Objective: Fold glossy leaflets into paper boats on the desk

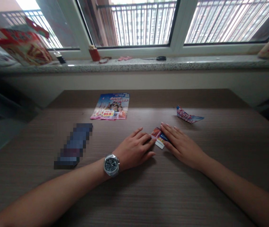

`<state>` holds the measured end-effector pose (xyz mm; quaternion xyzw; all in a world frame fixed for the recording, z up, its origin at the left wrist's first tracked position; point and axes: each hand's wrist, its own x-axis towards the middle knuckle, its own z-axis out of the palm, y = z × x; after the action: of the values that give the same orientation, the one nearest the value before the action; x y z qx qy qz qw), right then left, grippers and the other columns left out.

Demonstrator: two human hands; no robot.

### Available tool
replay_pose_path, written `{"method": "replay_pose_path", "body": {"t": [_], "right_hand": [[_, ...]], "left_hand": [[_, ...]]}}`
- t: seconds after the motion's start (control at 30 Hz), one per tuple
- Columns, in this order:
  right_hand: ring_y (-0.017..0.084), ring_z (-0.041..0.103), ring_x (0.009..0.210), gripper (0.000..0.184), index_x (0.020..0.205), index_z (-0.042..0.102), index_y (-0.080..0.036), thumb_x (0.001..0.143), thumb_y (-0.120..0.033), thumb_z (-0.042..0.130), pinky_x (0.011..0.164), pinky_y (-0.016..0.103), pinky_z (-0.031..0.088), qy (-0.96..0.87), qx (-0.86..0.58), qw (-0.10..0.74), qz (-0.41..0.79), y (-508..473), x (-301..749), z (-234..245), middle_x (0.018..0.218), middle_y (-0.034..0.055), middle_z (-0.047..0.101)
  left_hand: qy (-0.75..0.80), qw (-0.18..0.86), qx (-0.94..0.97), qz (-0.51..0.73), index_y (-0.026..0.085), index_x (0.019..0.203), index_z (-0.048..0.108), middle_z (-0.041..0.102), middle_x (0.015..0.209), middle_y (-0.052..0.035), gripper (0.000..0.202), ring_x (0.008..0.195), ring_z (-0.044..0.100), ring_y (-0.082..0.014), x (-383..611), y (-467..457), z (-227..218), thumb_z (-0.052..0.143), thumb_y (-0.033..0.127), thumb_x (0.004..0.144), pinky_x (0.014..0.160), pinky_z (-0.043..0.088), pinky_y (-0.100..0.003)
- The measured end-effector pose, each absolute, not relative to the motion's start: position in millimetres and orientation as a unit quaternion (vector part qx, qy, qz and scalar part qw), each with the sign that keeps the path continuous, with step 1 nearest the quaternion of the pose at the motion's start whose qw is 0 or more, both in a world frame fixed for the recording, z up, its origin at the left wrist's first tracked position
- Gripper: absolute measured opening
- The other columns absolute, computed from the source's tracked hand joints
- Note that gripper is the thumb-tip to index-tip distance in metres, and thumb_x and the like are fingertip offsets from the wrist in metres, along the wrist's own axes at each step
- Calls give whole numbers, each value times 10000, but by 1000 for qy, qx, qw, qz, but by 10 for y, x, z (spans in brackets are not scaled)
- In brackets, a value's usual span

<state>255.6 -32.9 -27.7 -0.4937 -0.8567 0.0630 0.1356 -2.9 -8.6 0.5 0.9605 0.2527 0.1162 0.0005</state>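
A small folded piece of printed paper (158, 138) lies on the brown wooden table (134, 195), between my two hands. My left hand (134, 149), with a steel watch on the wrist, rests flat with its fingertips pressing the paper's left edge. My right hand (180, 145) lies flat over the paper's right side, fingers stretched out and together. Most of the paper is hidden under the fingers. Neither hand grips it.
A colourful flyer (110, 106) lies flat further back on the table. A folded paper shape (188, 116) sits to the right. A blurred-out dark object (74, 145) lies at left. The stone windowsill (148, 64) carries a red cup (94, 53), snack bags (25, 45) and small items.
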Motion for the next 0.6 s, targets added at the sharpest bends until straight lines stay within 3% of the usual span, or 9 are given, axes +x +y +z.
{"method": "replay_pose_path", "body": {"t": [0.33, 0.5, 0.6], "right_hand": [[244, 282, 1504, 614, 1605, 195, -268, 1044, -433, 380, 1216, 518, 288, -875, -461, 136, 62, -367, 2514, -252, 1628, 68, 323], [239, 303, 1497, 576, 1586, 274, -266, 1044, -425, 384, 1215, 528, 280, -879, -453, 127, 79, -357, 2533, -204, 1614, 69, 356], [234, 286, 1504, 563, 1571, 313, -261, 1040, -432, 397, 1222, 539, 255, -886, -438, 118, 93, -351, 2559, -182, 1616, 63, 355]], "left_hand": [[262, 8, 959, 109, 187, 1346, 555, 621, 1208, -131, 470, 1134, 556, -286, -11, -125, 63, 445, 500, 1013, 1024, 455, -454], [241, 18, 962, 124, 219, 1408, 514, 512, 1453, -113, 471, 1303, 497, -283, -40, -69, 44, 432, 481, 1025, 1123, 394, -456], [239, 31, 963, 122, 208, 1455, 468, 476, 1506, -105, 505, 1400, 430, -272, -64, -26, 15, 434, 476, 1029, 1181, 345, -442]]}}
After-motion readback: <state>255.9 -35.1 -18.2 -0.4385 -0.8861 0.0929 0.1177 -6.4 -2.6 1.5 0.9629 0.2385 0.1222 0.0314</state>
